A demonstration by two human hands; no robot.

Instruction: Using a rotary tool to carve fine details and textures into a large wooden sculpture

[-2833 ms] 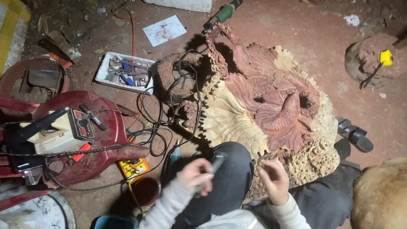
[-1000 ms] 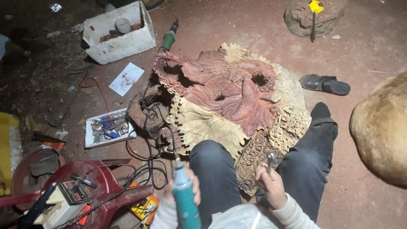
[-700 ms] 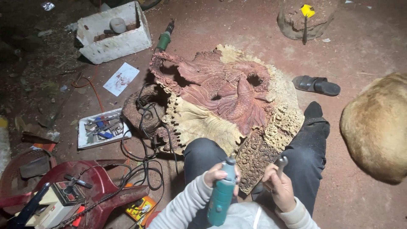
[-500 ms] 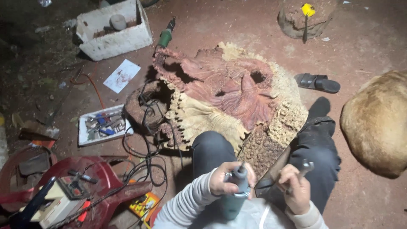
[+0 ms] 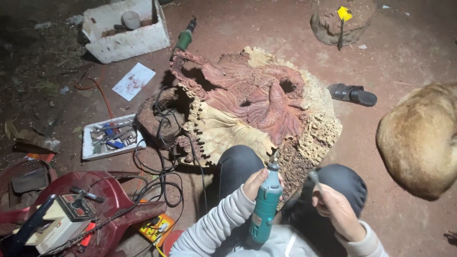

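I sit on the reddish ground with my knees against a large carved wood piece (image 5: pixel 257 104), red-brown in the middle with pale rough edges. My left hand (image 5: pixel 254 183) grips a teal rotary carving tool (image 5: pixel 264 207), its tip pointing up toward the near edge of the carving. My right hand (image 5: pixel 335 209) is closed on a small metal tool (image 5: pixel 314 177) that sticks up beside the teal tool's head. The two hands are close together above my lap.
Black cables (image 5: pixel 162 143) trail left of the carving. A white tray of small bits (image 5: pixel 110 138), a red plastic chair with a power box (image 5: pixel 71 214), a white foam box (image 5: pixel 126 31), a green power tool (image 5: pixel 184 37), a sandal (image 5: pixel 352 94), a tan rounded mass (image 5: pixel 419 138) at right.
The view swung from the left clutter toward the carving. My left hand picked up the teal tool and raised it upright; my right hand brought the small metal tool near its head.
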